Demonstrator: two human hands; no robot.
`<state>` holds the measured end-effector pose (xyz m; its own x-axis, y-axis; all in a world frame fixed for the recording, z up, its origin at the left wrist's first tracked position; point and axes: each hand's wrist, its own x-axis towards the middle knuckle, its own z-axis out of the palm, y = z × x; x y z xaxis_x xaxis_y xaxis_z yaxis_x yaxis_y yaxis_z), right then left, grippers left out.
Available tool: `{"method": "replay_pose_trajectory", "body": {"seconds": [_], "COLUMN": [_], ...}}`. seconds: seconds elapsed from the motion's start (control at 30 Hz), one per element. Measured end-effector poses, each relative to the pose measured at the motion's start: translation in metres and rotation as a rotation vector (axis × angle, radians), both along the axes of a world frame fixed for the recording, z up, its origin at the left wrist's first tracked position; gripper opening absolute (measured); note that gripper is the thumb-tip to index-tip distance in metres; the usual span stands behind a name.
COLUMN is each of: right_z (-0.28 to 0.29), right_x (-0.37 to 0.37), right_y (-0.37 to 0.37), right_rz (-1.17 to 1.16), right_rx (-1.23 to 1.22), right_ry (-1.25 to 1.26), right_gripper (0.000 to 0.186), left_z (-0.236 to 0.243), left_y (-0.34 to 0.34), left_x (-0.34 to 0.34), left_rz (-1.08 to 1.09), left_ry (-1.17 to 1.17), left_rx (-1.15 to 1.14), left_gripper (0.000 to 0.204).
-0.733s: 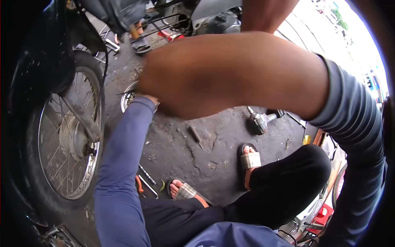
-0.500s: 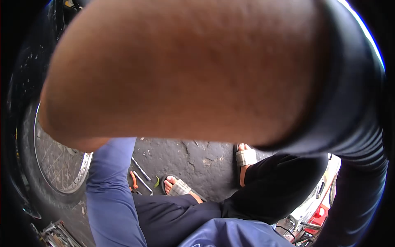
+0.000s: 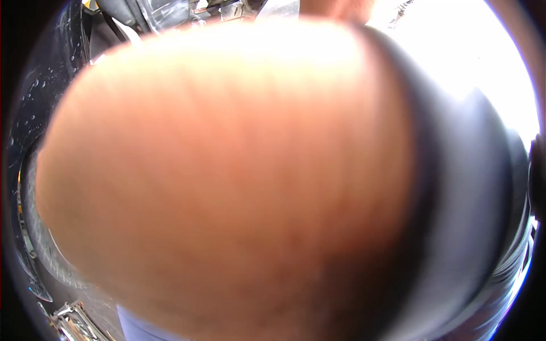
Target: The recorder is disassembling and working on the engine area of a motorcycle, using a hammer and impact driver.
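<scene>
My right hand [image 3: 216, 170] fills most of the head view, very close and blurred. Bare skin runs from the left of the picture to the dark cuff of a sleeve [image 3: 466, 227] on the right. Its fingers cannot be made out, nor whether they hold anything. At the lower left a strip of my blue left sleeve [image 3: 145, 329] shows; the left hand itself is hidden. Nothing can be seen of what either hand touches.
A black, speckled vehicle panel [image 3: 37, 108] curves down the left side above a tyre [image 3: 48, 250]. Metal tools [image 3: 79, 324] lie in a heap at the lower left. Dark and silvery machine parts [image 3: 165, 14] show along the top, and bright light fills the upper right.
My right arm has come lower and now hides the floor, the sandalled feet and the loose tools. Machine parts and bright light have appeared above it.
</scene>
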<state>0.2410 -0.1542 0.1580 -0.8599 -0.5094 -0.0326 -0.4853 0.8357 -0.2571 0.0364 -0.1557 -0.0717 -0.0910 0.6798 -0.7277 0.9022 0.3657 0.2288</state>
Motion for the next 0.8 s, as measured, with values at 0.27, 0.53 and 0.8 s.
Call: {"method": "replay_pose_trajectory", "body": {"seconds": [0.27,0.53,0.8], "right_z": [-0.072,-0.217,-0.331], "right_x": [0.046,0.121,0.063], "right_y": [0.054,0.212,0.203], "right_rz": [-0.067,-0.465,-1.308], "right_rx": [-0.112,0.132,-1.723], "right_ry": [-0.676,-1.067,-0.413], "right_gripper": [0.033,0.040,0.043], "left_z": [-0.037,-0.071,-0.059], "left_y": [-0.015,-0.050,-0.032], "left_x": [-0.028,-0.044,-0.058], "left_rz": [0.109,0.147,0.270], "left_ry": [-0.008,0.034,-0.150], "left_rx": [0.304,0.385,0.473], "left_gripper": [0.023,0.022,0.029]}}
